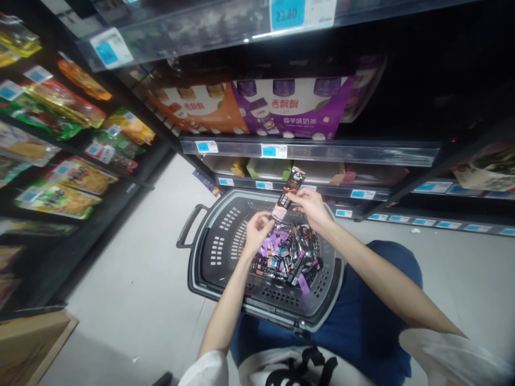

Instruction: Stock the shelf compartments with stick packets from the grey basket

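Observation:
Between my two hands is a slim black stick packet (286,197) with an orange band and a pale lower end, held tilted above the basket. My left hand (258,226) pinches its lower end with thumb and finger. My right hand (309,206) grips it along its middle right side. Below them, a grey plastic shopping basket (219,272) with slotted walls rests against my knees. In it lies a loose heap of small packets (287,254), mostly black and purple, some partly hidden by my hands and forearms.
A shelf ahead carries orange (201,110) and purple (295,110) drink multipacks. Under it, a low shelf holds open display boxes (269,169). Bagged snacks (60,195) fill the left rack. A cardboard box (36,340) stands at lower left. One purple packet (206,181) lies by the shelf foot.

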### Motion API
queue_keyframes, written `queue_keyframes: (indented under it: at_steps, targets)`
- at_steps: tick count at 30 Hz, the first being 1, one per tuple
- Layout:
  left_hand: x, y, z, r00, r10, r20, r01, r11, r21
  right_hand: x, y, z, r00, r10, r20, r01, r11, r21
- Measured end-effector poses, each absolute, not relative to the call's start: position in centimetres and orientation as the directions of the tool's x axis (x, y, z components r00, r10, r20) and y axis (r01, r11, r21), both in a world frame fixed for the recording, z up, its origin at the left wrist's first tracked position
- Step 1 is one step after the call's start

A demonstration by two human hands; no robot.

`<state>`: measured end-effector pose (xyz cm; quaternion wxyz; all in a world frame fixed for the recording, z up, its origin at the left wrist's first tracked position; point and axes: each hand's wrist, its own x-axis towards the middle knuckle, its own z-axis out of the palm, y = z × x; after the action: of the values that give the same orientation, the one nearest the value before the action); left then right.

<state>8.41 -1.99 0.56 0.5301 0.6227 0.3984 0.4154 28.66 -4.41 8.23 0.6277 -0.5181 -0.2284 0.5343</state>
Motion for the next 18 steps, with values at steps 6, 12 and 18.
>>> queue_keyframes:
  at_steps: [6, 12, 18]
  targets:
    - [9.1, -2.7, 0.4, 0.403, 0.902, 0.157, 0.097, -0.213, 0.972, 27.6, -4.3, 7.9, 0.327, 0.910, -0.253, -0.396, -0.111, -0.912]
    - [9.2, -3.0, -0.2, 0.438, 0.895, 0.087, 0.155, -0.171, 0.973, 26.4, -4.9, 7.0, 0.218, 0.955, -0.199, -0.268, -0.137, -0.954]
    - [8.8, -2.7, -0.2, 0.477, 0.879, 0.000, 0.097, -0.053, 0.994, 26.3, -4.8, 6.0, 0.186, 0.974, -0.131, -0.138, -0.106, -0.985]
